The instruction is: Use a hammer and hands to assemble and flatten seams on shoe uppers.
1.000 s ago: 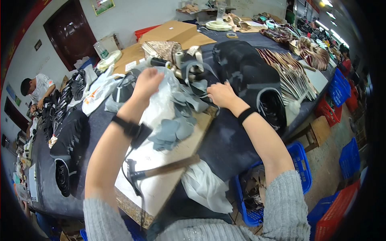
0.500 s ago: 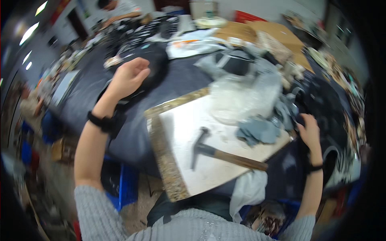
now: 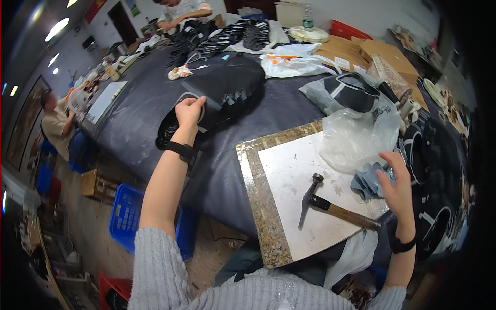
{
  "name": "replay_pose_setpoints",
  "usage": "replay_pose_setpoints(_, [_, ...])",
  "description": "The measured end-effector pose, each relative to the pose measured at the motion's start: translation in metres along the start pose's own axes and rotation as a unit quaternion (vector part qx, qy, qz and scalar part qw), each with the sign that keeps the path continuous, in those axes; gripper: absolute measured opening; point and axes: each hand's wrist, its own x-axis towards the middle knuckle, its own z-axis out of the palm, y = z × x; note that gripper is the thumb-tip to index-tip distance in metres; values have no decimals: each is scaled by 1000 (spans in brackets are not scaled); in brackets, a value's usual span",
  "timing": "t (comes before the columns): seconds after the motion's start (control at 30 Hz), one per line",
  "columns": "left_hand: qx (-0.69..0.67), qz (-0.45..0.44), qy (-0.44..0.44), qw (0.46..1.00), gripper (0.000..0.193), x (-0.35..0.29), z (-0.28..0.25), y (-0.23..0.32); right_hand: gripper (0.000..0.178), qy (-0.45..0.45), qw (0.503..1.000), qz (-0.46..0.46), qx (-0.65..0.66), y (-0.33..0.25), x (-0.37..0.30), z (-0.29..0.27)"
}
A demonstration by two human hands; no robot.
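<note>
Presently, your left hand (image 3: 189, 111) is closed around the edge of a stack of black cut pieces (image 3: 219, 95) lying on the dark cloth-covered table (image 3: 139, 103), well to the left of the work slab. Your right hand (image 3: 397, 183) is loosely open, fingers spread, its fingertips at a small heap of grey fabric pieces (image 3: 368, 180) on the right edge of the pale metal plate (image 3: 299, 181); it grips nothing firmly that can be seen. That plate sits on a speckled stone slab (image 3: 256, 196) with a rough granite texture. A hammer (image 3: 330, 204) with a wooden handle and dark head lies flat on the plate, just beside your right hand. A crumpled clear plastic bag (image 3: 359, 137) rests at the plate's far corner. Further back lie a white plastic bag with an orange label (image 3: 294, 61) and flat brown cardboard boxes (image 3: 372, 51). A blue plastic crate (image 3: 126, 217) stands on the floor below your left arm.
</note>
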Motion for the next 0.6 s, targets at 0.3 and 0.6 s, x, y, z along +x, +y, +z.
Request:
replay_pose_setpoints(0.3, [-347,81,362,861,23,44,-179,12,33,-53,997,-27,47,-34,20,33])
replay_pose_setpoints(0.6, [-449,-65,-222,863,14,-136,-63,147,66,-87,928,-178,316,-122,69,151])
